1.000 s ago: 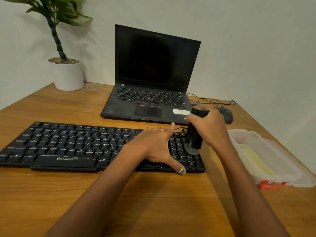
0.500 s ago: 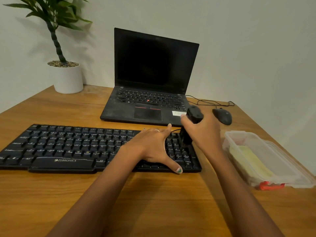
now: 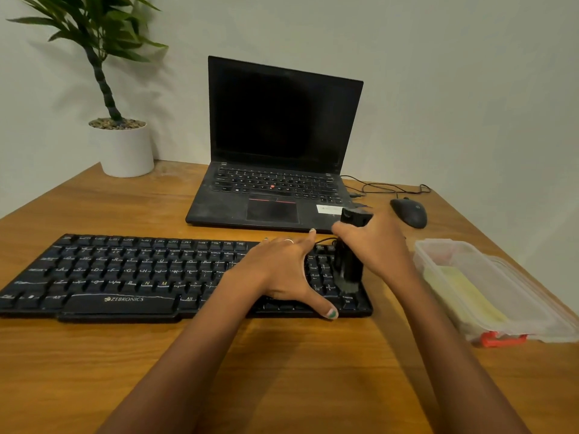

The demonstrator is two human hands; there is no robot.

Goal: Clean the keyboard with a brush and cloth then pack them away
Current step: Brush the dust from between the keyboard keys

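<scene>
A black keyboard (image 3: 131,274) lies across the wooden desk in front of me. My left hand (image 3: 282,270) rests flat on its right part, fingers spread, thumb at the front edge. My right hand (image 3: 376,249) grips a black brush (image 3: 347,270) upright, bristles down on the keys at the keyboard's right end. To the right stands a clear plastic box (image 3: 438,249) with a yellow cloth (image 3: 466,296) inside.
An open black laptop (image 3: 275,170) stands behind the keyboard. A black mouse (image 3: 409,212) with its cable lies at the back right. A potted plant (image 3: 125,145) sits at the back left. The box's lid (image 3: 551,317) has an orange clip (image 3: 501,338).
The brush swept back toward the keyboard's far edge, then came forward again onto the near right keys. My left hand stayed pressed on the keyboard.
</scene>
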